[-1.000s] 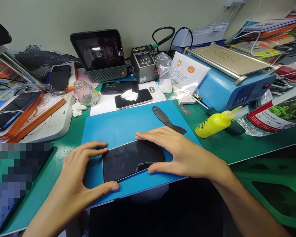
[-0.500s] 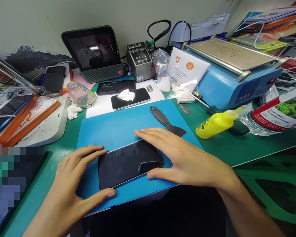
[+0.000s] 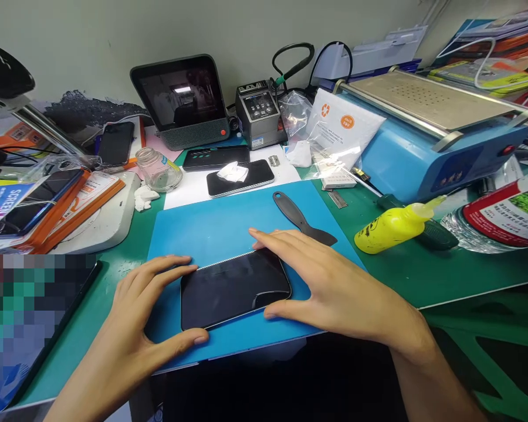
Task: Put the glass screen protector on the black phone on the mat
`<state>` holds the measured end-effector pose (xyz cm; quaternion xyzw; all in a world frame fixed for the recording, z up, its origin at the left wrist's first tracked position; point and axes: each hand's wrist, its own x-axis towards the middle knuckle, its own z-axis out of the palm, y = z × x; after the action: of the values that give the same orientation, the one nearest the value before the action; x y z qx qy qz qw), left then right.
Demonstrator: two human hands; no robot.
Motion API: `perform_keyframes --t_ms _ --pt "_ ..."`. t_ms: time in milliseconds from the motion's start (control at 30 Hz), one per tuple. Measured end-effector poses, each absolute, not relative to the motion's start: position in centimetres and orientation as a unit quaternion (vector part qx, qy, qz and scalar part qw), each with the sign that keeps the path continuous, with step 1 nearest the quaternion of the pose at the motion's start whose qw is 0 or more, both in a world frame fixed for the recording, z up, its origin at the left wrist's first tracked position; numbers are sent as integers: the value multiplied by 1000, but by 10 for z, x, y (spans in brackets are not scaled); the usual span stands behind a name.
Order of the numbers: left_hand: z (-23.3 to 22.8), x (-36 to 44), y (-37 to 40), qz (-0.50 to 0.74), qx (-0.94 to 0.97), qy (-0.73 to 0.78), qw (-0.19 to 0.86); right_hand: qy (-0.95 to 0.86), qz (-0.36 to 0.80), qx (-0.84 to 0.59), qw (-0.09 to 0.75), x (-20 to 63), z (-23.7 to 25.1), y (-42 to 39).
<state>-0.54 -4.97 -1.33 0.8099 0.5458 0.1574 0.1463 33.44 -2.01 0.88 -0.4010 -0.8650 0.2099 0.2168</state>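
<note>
A black smartphone (image 3: 235, 293) lies screen up and slightly slanted on a blue mat (image 3: 202, 234). My left hand (image 3: 147, 310) spans its left end, fingertips at the far edge and thumb at the near edge. Around the right end is my right hand (image 3: 330, 287), its fingers over the far corner and its thumb along the near edge. Both hands hold the phone between thumb and fingers. Just beyond my right hand rests a dark plastic scraper (image 3: 293, 211), its blade partly hidden by that hand.
A yellow squeeze bottle (image 3: 389, 228) and a screwdriver (image 3: 435, 231) lie at right, before a blue heating plate machine (image 3: 426, 158). Behind the mat are another phone (image 3: 259, 171), a glass jar (image 3: 158, 170) and a smart display (image 3: 180, 99). A desk lamp (image 3: 9, 76) stands at left.
The view has shifted slightly, so the whole bench appears a little further right and lower. Both hands keep the same hold on the smartphone.
</note>
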Motion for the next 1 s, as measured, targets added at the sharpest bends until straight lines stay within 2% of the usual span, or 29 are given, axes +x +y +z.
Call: perform_keyframes --t_ms 300,600,1000 --pt "-10 -2 -47 174 805 539 173 -848 230 -428 212 336 8 -23" --pt "-17 2 -59 287 684 579 337 -826 253 -456 217 334 5 -25" --pt "-8 8 -53 267 644 596 400 -762 346 -505 212 334 15 -23"
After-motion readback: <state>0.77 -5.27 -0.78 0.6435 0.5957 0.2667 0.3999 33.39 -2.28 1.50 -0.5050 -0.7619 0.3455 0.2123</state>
